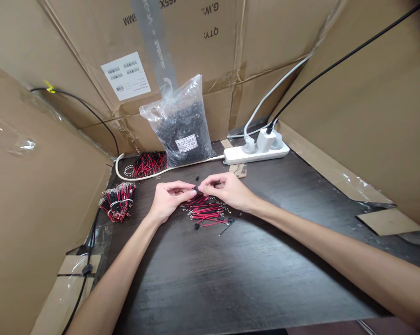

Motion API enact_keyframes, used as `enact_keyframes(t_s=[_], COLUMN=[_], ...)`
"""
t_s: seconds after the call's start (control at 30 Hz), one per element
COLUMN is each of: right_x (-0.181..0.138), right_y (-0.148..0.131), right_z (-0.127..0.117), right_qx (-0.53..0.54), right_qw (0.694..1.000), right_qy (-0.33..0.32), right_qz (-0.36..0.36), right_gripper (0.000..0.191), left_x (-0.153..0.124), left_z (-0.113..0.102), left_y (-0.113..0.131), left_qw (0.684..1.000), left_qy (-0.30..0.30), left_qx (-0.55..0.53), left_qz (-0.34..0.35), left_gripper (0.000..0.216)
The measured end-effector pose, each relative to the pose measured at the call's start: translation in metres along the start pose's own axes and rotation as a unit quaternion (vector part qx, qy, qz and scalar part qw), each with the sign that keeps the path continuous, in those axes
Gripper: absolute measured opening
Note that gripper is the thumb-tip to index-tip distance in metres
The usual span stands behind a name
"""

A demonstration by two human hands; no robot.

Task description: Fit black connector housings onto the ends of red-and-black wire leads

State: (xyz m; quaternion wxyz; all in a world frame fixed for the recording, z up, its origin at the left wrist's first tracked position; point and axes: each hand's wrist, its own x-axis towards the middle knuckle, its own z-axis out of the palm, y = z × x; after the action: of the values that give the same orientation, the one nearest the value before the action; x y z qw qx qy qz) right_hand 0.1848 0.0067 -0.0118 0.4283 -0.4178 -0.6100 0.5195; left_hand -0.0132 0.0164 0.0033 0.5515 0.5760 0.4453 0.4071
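My left hand [168, 199] is closed in a pinch, with a small black part [195, 189] at its fingertips. My right hand [229, 190] meets it from the other side, thumb and forefinger pressed together close to the same part. What the right fingertips grip is too small to make out. Just below both hands lies a loose pile of short red and black wires [208, 209] with metal ends. A round black piece [196, 226] rests at the pile's front edge, and another little black piece [197, 178] lies behind my fingertips.
A clear bag of black parts [185, 125] leans on the cardboard back wall [210, 104]. Wire bundles [117, 202] lie at left, with more red and black wires [150, 164] behind. A white power strip [257, 153] with plugs stands at back right. Cardboard encloses the dark table [231, 279].
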Motion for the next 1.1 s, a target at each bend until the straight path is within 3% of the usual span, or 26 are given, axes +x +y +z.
enact_keyframes(t_s=[0.4,1.1], right_x=[0.0003,0.0013], right_y=[-0.0016,-0.0039], right_z=[-0.0008,-0.0012], right_qx=[-0.023,0.013], right_qw=[1.000,1.000], right_qy=[-0.009,-0.013], right_qz=[-0.004,0.009], right_gripper=[0.026,0.029], left_x=[-0.0012,0.0060], left_z=[0.0011,-0.0030], left_y=[0.0021,0.0064], left_qw=[1.000,0.989], left_qy=[-0.027,0.067], left_qx=[0.000,-0.130], left_qz=[0.012,-0.024], left_gripper=[0.024,0.021])
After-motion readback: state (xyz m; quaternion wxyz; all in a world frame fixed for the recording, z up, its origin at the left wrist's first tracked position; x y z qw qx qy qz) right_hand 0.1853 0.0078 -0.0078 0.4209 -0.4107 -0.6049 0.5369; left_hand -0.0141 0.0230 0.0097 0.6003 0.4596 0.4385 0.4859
